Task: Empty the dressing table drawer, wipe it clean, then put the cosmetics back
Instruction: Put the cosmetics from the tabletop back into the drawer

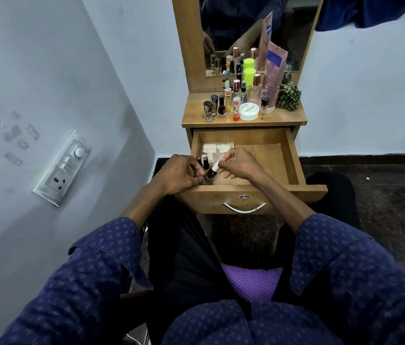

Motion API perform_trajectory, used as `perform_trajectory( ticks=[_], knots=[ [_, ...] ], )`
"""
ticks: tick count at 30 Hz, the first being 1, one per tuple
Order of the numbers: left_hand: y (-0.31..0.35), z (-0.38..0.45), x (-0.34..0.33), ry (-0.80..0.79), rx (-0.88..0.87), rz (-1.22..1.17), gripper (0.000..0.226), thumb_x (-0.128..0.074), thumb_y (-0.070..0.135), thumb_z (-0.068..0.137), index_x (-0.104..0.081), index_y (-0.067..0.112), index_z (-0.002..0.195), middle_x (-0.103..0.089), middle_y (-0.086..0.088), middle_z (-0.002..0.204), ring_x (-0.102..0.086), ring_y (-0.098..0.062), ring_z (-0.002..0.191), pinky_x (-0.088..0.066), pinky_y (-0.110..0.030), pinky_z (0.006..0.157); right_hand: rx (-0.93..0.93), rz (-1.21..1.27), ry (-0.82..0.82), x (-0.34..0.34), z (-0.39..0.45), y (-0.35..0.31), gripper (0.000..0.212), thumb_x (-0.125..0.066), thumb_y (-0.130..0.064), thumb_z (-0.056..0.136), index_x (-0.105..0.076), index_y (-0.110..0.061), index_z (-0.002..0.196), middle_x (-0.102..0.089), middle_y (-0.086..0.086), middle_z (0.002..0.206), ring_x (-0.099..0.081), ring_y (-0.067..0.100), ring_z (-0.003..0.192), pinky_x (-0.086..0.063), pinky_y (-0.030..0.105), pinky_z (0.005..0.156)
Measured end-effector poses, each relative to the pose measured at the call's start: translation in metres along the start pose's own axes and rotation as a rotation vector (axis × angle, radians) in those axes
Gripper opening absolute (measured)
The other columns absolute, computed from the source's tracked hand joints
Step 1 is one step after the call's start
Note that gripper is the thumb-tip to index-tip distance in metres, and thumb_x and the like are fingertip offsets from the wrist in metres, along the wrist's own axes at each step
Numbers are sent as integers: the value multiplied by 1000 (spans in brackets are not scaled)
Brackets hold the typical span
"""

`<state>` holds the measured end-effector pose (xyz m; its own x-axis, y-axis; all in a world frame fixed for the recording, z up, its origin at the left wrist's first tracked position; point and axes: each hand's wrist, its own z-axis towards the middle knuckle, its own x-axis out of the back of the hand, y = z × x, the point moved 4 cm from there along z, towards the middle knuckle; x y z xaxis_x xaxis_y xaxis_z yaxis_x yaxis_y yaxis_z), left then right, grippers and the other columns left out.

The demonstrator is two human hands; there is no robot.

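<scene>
The wooden drawer [292, 155] of the dressing table is pulled open in front of me. In its front left corner stand a few small dark nail polish bottles [205, 161], and a clear plastic box [217, 148] lies behind them. My left hand [180, 174] curls over that corner and pinches a small bottle with a pink tip [200, 180]. My right hand [236, 164] pinches the white cap of a dark nail polish bottle [211, 172], tilted above the drawer floor. The right half of the drawer shows bare wood.
The table top [191, 118] carries several nail polishes, perfume bottles, a white round jar [249, 111], a pink tube [273, 75], a neon green cap and a checked cloth [289, 94]. A mirror rises behind. A switch panel [63, 168] is on the left wall.
</scene>
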<state>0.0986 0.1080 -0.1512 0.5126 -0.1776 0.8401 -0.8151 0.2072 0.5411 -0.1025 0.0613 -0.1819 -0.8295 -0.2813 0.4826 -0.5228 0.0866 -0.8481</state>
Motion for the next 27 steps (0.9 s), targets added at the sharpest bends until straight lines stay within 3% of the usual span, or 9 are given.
perform_trajectory(
  ticks=[5, 10, 13, 17, 23, 27],
  knots=[
    [-1, 6, 6, -53, 10, 119, 17, -87, 12, 79, -84, 21, 93, -76, 10, 87, -61, 8, 70, -38, -5, 63, -7, -11, -26, -9, -1, 1, 11, -73, -17, 91, -68, -10, 98, -79, 1, 77, -76, 15, 70, -65, 40, 75],
    [6, 11, 10, -141, -2, 156, 18, -85, 11, 79, -85, 23, 92, -79, 8, 91, -64, -3, 79, -48, -20, 75, -6, -26, -41, -24, 3, -9, 12, -70, -18, 88, -66, -11, 97, -79, 1, 74, -78, 18, 71, -65, 43, 78],
    [7, 14, 8, -174, 0, 174, 23, -81, 7, 80, -86, 25, 94, -80, 6, 94, -65, -6, 83, -45, -18, 76, 38, -98, -22, -31, 6, -11, 11, -72, -20, 85, -67, -16, 94, -77, -3, 70, -77, 16, 65, -65, 43, 76],
    [3, 16, 5, -189, 16, 177, 23, -82, 7, 81, -86, 26, 94, -79, 6, 94, -61, 2, 75, -39, -9, 68, 74, -185, 34, -31, 8, -12, 15, -78, -23, 84, -66, -18, 92, -76, -4, 67, -74, 9, 57, -64, 36, 70],
    [2, 19, 4, -226, 32, 182, 19, -84, 12, 81, -86, 30, 90, -79, 7, 96, -68, -10, 87, -53, -26, 80, 41, -147, 35, -45, 12, -15, 16, -81, -20, 83, -66, -16, 87, -75, 4, 75, -75, 14, 57, -66, 39, 69],
    [0, 19, 4, -232, 30, 181, 19, -85, 14, 82, -86, 30, 93, -79, 6, 94, -69, -10, 85, -49, -23, 75, -21, -55, -28, -50, 14, -11, 10, -78, -13, 86, -68, -14, 86, -77, 5, 75, -77, 19, 63, -65, 41, 78]
  ],
)
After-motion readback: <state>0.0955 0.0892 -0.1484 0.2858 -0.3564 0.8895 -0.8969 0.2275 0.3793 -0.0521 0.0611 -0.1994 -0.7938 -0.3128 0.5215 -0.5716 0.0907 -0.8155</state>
